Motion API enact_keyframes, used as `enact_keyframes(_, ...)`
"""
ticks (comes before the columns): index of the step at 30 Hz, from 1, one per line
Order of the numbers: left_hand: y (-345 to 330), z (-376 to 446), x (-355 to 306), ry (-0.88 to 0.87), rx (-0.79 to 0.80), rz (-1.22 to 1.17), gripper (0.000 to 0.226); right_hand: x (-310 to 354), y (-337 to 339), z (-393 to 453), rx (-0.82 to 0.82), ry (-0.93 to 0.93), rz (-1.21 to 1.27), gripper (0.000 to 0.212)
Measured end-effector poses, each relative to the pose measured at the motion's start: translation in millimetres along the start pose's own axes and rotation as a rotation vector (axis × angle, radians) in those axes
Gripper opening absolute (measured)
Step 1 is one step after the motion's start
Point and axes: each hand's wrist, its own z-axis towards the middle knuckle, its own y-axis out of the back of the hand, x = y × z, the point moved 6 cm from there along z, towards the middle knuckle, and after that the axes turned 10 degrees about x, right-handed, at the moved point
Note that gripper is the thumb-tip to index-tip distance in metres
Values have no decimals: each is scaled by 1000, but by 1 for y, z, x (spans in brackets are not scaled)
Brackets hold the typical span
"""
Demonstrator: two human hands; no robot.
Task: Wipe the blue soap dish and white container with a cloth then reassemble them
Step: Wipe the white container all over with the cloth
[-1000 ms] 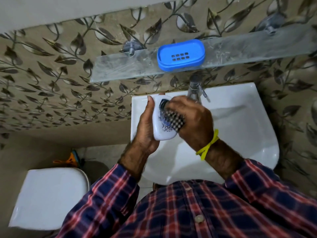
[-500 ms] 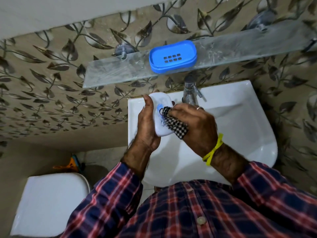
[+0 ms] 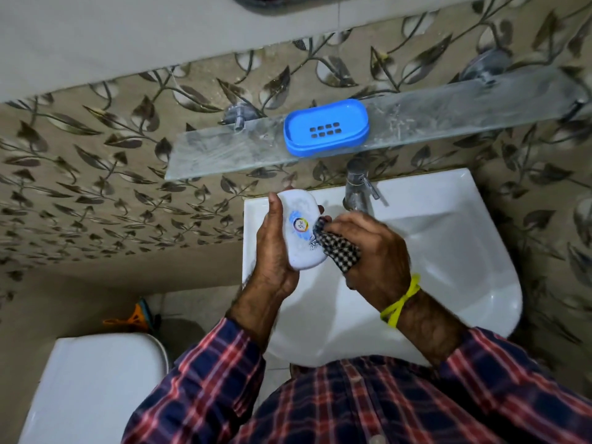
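Observation:
My left hand [image 3: 272, 251] grips the white container [image 3: 301, 229], an oval piece with a round coloured logo, over the left rim of the basin. My right hand [image 3: 374, 254] is closed on a black-and-white checked cloth [image 3: 339, 249], whose tip touches the container's right edge. The blue soap dish [image 3: 326, 127], with drain slots in its middle, lies alone on the glass shelf [image 3: 230, 152] above the tap.
A white washbasin [image 3: 448, 238] with a chrome tap [image 3: 357, 187] sits below my hands. A white toilet lid [image 3: 96, 379] is at the lower left, an orange object [image 3: 134, 318] on the floor beside it. Leaf-patterned tiles cover the wall.
The cloth has slid from the container's face to its right edge, uncovering the logo. My left hand has turned the container slightly upward.

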Motion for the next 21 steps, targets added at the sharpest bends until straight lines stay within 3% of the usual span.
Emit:
enact_keyframes(4, 1, -3, -5, -19, 57, 25, 82, 17, -7, -3, 35, 55, 3, 18)
enact_keyframes(9, -6, -8, 6, -13, 123, 50, 73, 10, 2, 11, -40, -28, 66, 23)
enact_keyframes(12, 0, -11, -3, -71, 66, 155, 82, 15, 1, 10, -34, 12, 19, 21)
enact_keyframes(16, -1, -17, 3, -201, 88, 351, 84, 0, 1, 18, -84, -96, 126, 23)
enact_keyframes(21, 8, -19, 6, -178, 91, 261, 86, 6, -7, 18, -8, 16, 126, 33)
